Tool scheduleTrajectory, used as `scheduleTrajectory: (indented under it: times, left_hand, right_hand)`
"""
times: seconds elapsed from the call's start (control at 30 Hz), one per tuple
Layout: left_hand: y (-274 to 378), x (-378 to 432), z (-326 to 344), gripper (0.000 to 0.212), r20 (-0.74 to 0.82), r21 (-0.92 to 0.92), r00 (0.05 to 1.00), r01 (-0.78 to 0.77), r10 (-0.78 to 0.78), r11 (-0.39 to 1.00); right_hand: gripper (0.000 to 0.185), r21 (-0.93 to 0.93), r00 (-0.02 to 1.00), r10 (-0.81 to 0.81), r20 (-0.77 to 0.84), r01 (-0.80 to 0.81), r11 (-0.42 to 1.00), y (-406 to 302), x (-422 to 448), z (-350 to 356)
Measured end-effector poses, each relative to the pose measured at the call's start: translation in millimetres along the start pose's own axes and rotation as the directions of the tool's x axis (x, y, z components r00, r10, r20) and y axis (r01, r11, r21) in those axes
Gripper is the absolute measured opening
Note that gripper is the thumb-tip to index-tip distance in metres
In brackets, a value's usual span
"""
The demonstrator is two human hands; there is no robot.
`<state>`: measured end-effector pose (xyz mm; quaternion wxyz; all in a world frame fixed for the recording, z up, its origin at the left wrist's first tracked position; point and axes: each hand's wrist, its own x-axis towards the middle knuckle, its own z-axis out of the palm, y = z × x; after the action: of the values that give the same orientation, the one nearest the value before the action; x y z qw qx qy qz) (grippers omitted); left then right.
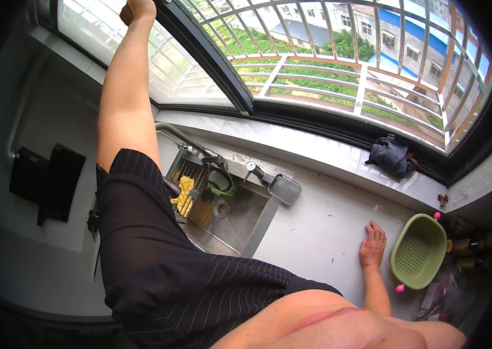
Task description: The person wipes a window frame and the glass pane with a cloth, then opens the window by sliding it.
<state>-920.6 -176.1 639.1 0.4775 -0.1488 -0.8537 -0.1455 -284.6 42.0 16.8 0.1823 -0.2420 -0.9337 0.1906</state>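
My left arm reaches up to the sliding window, and my left hand (138, 12) is curled beside the dark window frame (202, 52) at the top edge. Its fingers are partly cut off, so whether it grips anything is unclear. Frosted-looking glass (185, 83) lies behind that arm. Palm down, my right hand (373, 246) rests on the pale countertop (311, 231) with nothing in it. Just right of it stands a green perforated basket (418, 251) with pink knobs.
Left of the counter is a steel sink (237, 218) with a dark faucet (189, 141), a yellow cloth (183, 192) and a green holder (224, 185). A grey ribbed tray (285, 189) sits at its corner. A dark cloth (389, 157) lies on the sill. Metal bars (316, 70) stand outside.
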Motion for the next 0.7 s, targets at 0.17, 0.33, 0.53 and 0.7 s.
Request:
scheduleTrajectory:
  times: [0.17,0.33,0.53,0.7]
  left_hand:
    - [-27.2,-89.8,49.6,0.020,0.129,0.511,0.625,-0.707,0.770,0.489]
    - [-43.2,-143.6,88.8,0.037,0.220,0.514,0.554,-0.765,0.803,0.388]
    - [-43.4,-135.8,103.2,0.028,0.171,0.610,0.498,-0.731,0.850,0.305]
    - [-38.0,-137.9,107.2,0.027,0.173,0.627,0.526,-0.711,0.832,0.319]
  right_hand:
    - [0.045,0.010,1.000,-0.009,-0.004,0.009,1.000,-3.1,2.1,2.9]
    - [0.046,0.019,1.000,-0.003,0.010,0.002,1.000,-3.4,2.0,7.3]
    - [0.046,0.018,1.000,-0.001,0.013,0.000,1.000,-3.0,1.4,4.1]
    - [0.046,0.015,1.000,-0.013,0.013,0.013,1.000,-0.4,1.9,6.3]
